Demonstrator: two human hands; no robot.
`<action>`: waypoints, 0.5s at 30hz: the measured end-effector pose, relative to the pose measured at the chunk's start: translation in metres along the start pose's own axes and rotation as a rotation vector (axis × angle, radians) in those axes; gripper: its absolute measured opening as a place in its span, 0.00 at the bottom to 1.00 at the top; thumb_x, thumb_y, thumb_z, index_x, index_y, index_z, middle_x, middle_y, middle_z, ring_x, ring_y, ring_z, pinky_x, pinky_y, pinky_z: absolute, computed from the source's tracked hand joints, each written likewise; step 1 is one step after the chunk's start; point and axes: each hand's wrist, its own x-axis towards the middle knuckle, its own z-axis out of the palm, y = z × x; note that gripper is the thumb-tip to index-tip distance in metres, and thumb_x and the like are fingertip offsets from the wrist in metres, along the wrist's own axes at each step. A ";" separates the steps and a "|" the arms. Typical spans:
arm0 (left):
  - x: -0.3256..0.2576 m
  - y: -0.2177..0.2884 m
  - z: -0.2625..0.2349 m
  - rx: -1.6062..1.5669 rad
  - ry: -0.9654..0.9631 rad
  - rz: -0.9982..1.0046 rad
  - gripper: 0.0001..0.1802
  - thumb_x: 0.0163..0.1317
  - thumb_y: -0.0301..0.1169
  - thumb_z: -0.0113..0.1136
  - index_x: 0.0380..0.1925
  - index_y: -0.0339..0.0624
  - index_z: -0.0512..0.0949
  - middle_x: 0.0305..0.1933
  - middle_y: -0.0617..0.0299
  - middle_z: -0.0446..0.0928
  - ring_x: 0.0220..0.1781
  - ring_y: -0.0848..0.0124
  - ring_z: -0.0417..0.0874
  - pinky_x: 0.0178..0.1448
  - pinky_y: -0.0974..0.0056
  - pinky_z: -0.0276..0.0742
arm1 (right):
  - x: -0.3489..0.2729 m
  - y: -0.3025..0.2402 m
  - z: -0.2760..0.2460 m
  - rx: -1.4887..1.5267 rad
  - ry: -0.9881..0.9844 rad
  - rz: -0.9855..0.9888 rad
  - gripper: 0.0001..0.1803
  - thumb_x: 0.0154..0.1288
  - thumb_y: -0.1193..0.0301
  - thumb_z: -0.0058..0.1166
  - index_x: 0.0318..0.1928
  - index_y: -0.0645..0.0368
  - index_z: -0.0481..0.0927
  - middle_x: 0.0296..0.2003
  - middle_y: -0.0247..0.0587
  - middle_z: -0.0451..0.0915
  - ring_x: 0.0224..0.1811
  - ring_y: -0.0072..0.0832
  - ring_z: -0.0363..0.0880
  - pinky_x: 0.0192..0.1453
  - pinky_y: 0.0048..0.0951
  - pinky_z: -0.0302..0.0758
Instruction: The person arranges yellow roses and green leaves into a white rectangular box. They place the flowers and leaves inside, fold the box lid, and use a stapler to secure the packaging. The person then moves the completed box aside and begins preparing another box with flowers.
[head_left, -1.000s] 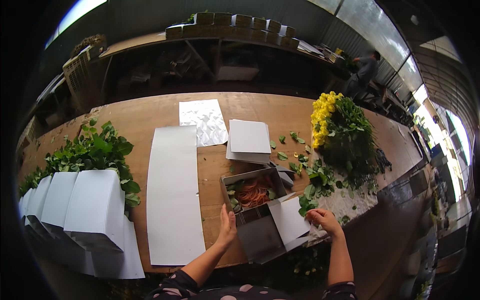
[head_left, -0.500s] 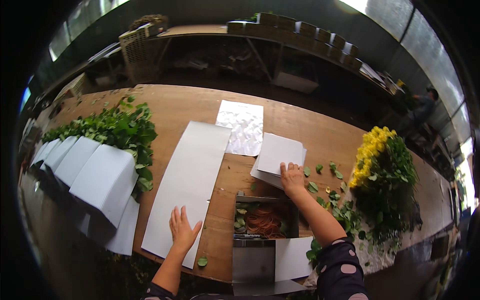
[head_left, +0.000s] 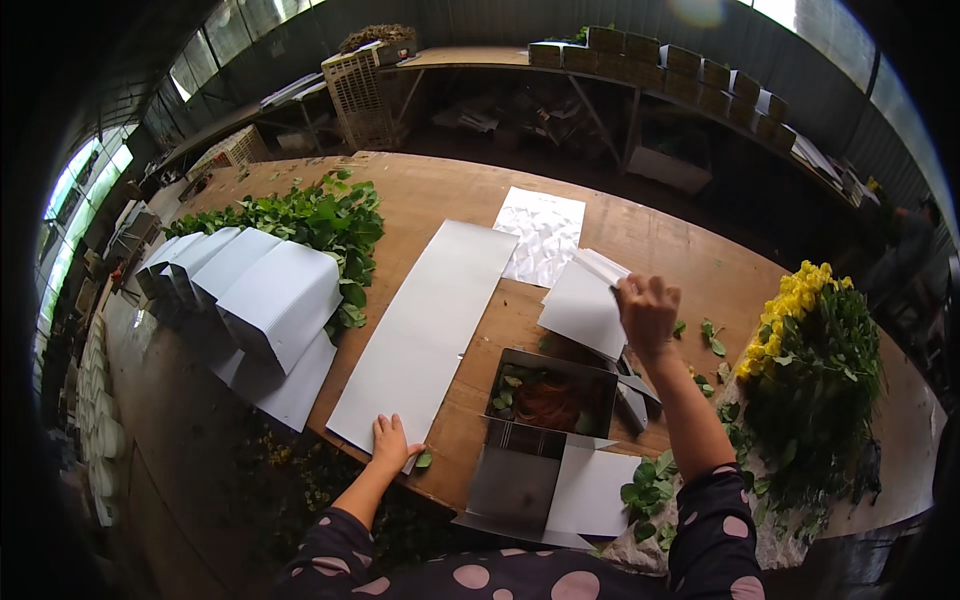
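A long white sheet (head_left: 425, 310) of card or paper lies lengthwise on the wooden table. My left hand (head_left: 393, 440) rests on its near end, fingers laid flat, thumb out at the right corner. To the right, my right hand (head_left: 650, 305) is closed on the raised, curling edge of a white paper sheet (head_left: 602, 266) from a small pile (head_left: 582, 310). Its fingertips are partly hidden. Just nearer than the pile stands an open dark box (head_left: 553, 390) with brown-orange rubber bands and some leaves inside.
White-wrapped leafy bundles (head_left: 280, 290) stand at the left table edge. Yellow flowers (head_left: 795, 300) with long green stems lie at the right. A crinkled white sheet (head_left: 541, 230) lies farther back, a white card (head_left: 590, 490) near me. Loose leaves (head_left: 650, 490) are scattered about. Behind runs a shelf (head_left: 460, 58).
My right hand has gone from lying on the small pile to gripping and lifting a sheet's edge. My left hand has slid to the long sheet's near end. The view has shifted left.
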 end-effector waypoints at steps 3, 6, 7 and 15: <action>0.000 -0.010 -0.008 -0.097 -0.052 0.066 0.30 0.50 0.41 0.55 0.47 0.29 0.63 0.45 0.37 0.68 0.49 0.49 0.70 0.50 0.55 0.69 | 0.021 0.021 -0.032 0.119 0.092 0.232 0.10 0.56 0.61 0.49 0.26 0.52 0.77 0.26 0.31 0.76 0.30 0.31 0.72 0.32 0.32 0.64; 0.003 -0.001 -0.047 0.067 -0.021 0.159 0.12 0.51 0.32 0.48 0.33 0.34 0.69 0.29 0.47 0.75 0.31 0.55 0.79 0.33 0.57 0.76 | 0.020 0.030 -0.056 0.488 -0.064 0.736 0.18 0.63 0.59 0.40 0.28 0.59 0.75 0.21 0.42 0.75 0.23 0.42 0.72 0.27 0.34 0.68; 0.004 -0.001 -0.067 0.119 0.257 0.304 0.06 0.51 0.28 0.44 0.24 0.38 0.69 0.18 0.54 0.75 0.19 0.57 0.78 0.23 0.57 0.74 | 0.017 0.031 -0.053 0.700 0.066 0.728 0.22 0.66 0.56 0.34 0.27 0.61 0.73 0.15 0.42 0.71 0.18 0.36 0.71 0.23 0.33 0.65; -0.029 0.161 -0.332 0.427 -0.115 0.543 0.09 0.47 0.28 0.53 0.25 0.35 0.79 0.30 0.51 0.78 0.33 0.62 0.81 0.33 0.66 0.76 | -0.002 0.038 -0.024 1.571 -0.187 1.141 0.11 0.66 0.61 0.37 0.33 0.54 0.66 0.15 0.27 0.64 0.10 0.14 0.58 0.11 0.15 0.55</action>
